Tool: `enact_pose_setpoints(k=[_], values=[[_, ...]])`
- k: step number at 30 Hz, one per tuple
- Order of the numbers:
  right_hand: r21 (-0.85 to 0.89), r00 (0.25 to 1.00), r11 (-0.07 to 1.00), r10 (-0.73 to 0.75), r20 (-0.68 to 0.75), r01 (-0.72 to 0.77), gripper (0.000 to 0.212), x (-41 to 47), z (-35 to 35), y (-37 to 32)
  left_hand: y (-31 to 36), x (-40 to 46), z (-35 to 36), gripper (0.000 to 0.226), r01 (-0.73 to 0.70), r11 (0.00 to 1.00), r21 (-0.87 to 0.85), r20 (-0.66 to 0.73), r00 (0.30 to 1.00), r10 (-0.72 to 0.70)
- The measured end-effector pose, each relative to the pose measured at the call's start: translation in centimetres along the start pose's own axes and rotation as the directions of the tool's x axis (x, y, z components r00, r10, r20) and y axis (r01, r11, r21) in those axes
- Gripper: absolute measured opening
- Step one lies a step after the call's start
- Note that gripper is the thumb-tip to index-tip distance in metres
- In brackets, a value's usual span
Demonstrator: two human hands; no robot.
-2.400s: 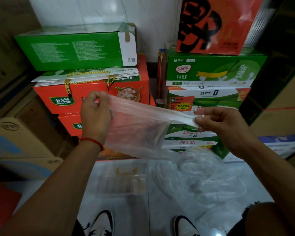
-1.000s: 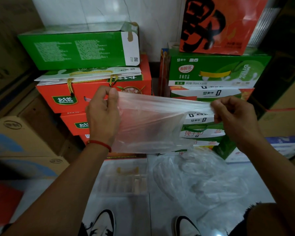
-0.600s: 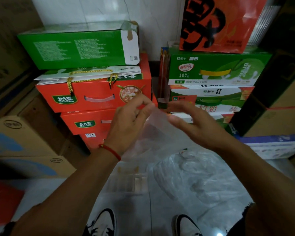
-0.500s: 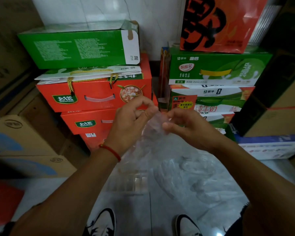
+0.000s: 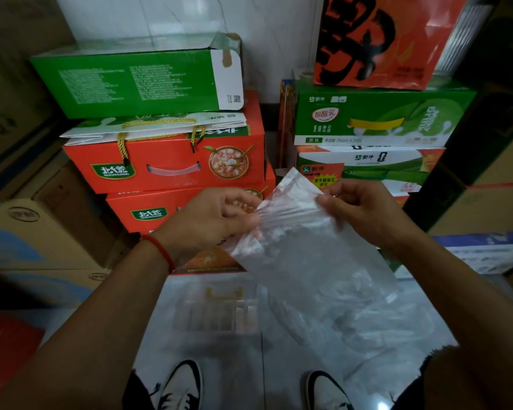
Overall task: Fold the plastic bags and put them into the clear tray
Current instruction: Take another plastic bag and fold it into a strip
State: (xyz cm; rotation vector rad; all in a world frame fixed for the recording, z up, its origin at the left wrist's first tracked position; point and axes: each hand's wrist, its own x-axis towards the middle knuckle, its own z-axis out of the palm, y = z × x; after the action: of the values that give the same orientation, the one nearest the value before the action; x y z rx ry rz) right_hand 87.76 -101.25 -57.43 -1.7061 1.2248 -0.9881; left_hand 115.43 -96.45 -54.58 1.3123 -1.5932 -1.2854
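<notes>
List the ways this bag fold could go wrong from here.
1. Both hands, left hand and right hand, pinch only the upper end of the plastic bag; the slick film may slip and unfold.
2. The lower part hangs loose, so creases may come out uneven.
3. The clear tray on the floor is faint and beside loose plastic, so placement may miss.

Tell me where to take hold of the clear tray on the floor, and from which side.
Grip the clear tray by its near long rim, coming down from above on the shoe side. It lies flat on the floor with its rim up and bare tile in front. The red boxes crowd its far side, and the loose bags lie along its right edge. Both hands are busy: the left hand and right hand hold a bag.
</notes>
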Motion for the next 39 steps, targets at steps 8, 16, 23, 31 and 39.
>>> enact_pose_setpoints(k=[8, 16, 23, 31, 39], values=[[-0.380, 0.952, 0.874, -0.298, 0.076, 0.304, 0.052, -1.6, 2.0, -3.1, 0.6, 0.8, 1.5, 0.023, 0.097, 0.906, -0.412, -0.361, 0.895, -0.260], [-0.463, 0.956, 0.837, -0.236, 0.173, 0.290, 0.045, -1.8, 6.7, -3.0, 0.7, 0.5, 1.8, 0.013, 0.122, 0.825, -0.552, -0.313, 0.886, -0.341], [-0.292, 0.967, 0.939, -0.118, 0.226, 0.182, 0.018, -0.9, 5.4, -2.1, -0.6, 0.2, 0.5, 0.040, -0.089, 0.944, 0.317, -0.296, 0.936, 0.188], [0.005, 0.943, 0.998, 0.060, 0.326, -0.065, 0.019, -1.9, 4.5, -3.3, -1.0, 1.3, 1.2, 0.012, -0.161, 0.963, 0.214, -0.386, 0.892, 0.235], [0.245, 0.926, 0.929, 0.190, 0.325, -0.277, 0.038, -2.2, 0.2, -2.7, -0.8, 1.2, -1.4, 0.016, -0.100, 0.991, 0.087, -0.512, 0.849, 0.130]])
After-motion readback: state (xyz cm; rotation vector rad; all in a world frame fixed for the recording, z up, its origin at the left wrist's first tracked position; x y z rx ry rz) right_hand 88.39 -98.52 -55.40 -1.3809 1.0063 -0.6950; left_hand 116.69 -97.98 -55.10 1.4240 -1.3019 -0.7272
